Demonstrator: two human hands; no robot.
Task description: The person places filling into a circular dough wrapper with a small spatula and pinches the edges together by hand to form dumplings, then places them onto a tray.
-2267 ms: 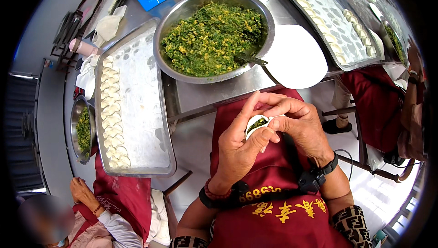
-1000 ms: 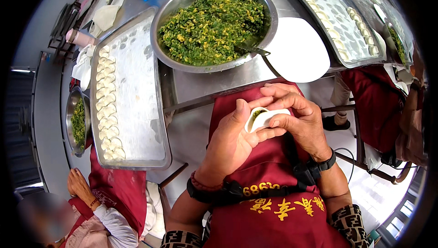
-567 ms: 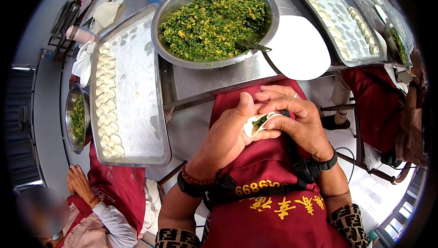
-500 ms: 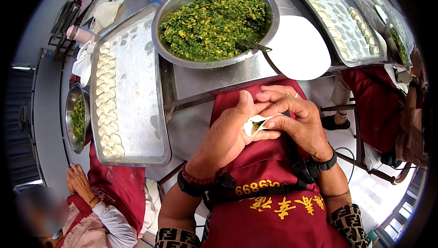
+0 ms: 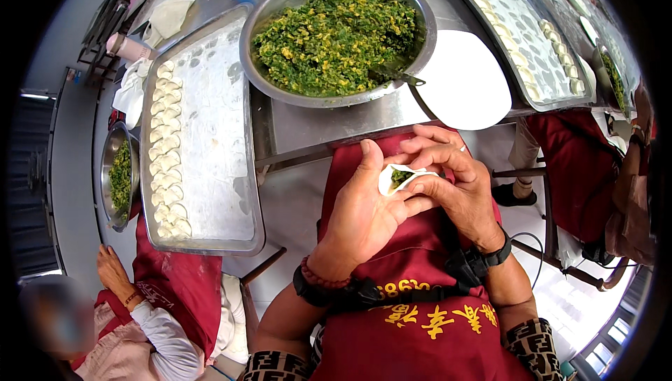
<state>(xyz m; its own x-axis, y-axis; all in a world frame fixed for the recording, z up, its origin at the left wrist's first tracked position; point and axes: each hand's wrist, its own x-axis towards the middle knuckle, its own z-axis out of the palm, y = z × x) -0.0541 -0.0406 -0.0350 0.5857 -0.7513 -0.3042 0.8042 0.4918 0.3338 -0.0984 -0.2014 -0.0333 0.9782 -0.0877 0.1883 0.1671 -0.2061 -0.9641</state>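
Observation:
In front of my apron, both hands are on a half-folded dumpling (image 5: 400, 177), its white wrapper gaping at the left end with chopped green filling showing. My left hand (image 5: 364, 206) cradles it on the fingers, thumb raised away from it. The fingers of my right hand (image 5: 456, 179) are closed on the wrapper's right side, thumb and forefinger pinching it; part of the dumpling is hidden behind them. Beyond my hands, a large steel bowl (image 5: 246, 59) holds green-and-yellow filling (image 5: 336, 38), with a metal utensil handle (image 5: 411, 80) leaning over its rim.
Left of the bowl, a metal tray (image 5: 217, 171) carries a column of folded dumplings (image 5: 166, 150). White round wrappers (image 5: 465, 80) lie right of it. Another dumpling tray (image 5: 521, 31) is at far right. A person's hand (image 5: 115, 272) and a smaller filling bowl (image 5: 106, 171) are at left.
The dumpling's left end now faces up more, exposing more filling. My left thumb has drawn back from it, and my right hand has shifted slightly. The person at left has moved their hands.

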